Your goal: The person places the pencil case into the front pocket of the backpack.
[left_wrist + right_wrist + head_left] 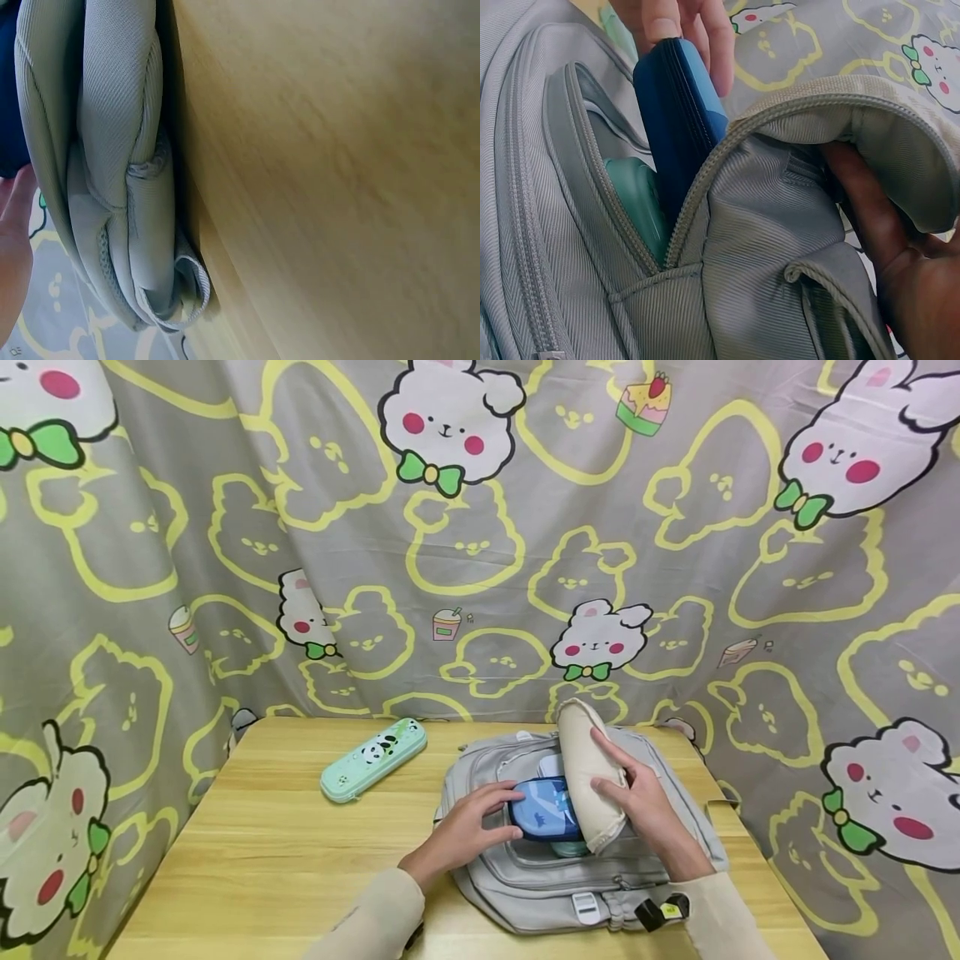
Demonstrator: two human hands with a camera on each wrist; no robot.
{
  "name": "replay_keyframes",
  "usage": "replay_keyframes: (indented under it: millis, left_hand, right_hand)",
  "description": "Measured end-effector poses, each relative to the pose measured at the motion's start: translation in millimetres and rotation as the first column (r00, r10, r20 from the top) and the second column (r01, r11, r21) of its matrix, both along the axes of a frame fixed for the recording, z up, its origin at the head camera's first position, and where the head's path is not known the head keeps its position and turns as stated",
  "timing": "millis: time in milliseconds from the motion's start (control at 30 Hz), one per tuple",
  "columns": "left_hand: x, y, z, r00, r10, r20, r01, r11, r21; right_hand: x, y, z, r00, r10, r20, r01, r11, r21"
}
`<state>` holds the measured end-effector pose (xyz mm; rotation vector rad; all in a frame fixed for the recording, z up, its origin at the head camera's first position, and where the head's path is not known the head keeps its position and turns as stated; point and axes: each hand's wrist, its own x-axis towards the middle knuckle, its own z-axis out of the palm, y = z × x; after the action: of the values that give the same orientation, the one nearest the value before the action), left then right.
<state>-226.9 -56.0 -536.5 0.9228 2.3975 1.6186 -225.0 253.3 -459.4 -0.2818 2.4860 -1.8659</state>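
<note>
At lower centre-right of the frame, the left hand (472, 820) pinched the blue zippered case (542, 810), seemingly light and semi-stiff, by its outer end, a sensible hold, while the right hand (647, 803) gripped the backpack's (525, 888) pocket flap (585, 777).

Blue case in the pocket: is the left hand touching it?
Touching. The right wrist view shows the left hand with its thumb pressed on the upper end of the blue case, no gap between them.

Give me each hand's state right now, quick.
Left hand: closed, holding the blue case.
Right hand: closed, holding the beige flap of the gray backpack.
</note>
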Motion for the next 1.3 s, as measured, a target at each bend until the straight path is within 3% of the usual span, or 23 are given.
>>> replay_keyframes:
  millis: [500, 733, 1033, 1300]
  left_hand:
    - [0.1, 19.7, -2.1, 1.0, 0.017, 0.004, -0.017, 1.0, 0.004]
    - [-1.8, 27.5, -0.6, 0.999, 0.029, -0.016, -0.029, 0.999, -0.03]
    - [-2.2, 40.7, -4.8, 0.999, 0.026, -0.047, -0.026, 1.0, -0.002]
    - [-2.3, 45.2, -2.8, 0.997, 0.031, -0.065, -0.035, 0.998, -0.053]
  right_hand:
    - [0.8, -1.9, -2.7, 1.0, -0.014, -0.01, 0.014, 1.0, 0.008]
    - [0.3, -3.0, -3.6, 1.0, -0.017, -0.013, 0.017, 1.0, -0.02]
    - [0.5, -2.4, -8.6, 0.999, -0.03, -0.045, 0.029, 0.999, -0.027]
    - [-2.2, -3.6, -14.4, 0.996, -0.006, -0.084, 0.0, 0.998, -0.066]
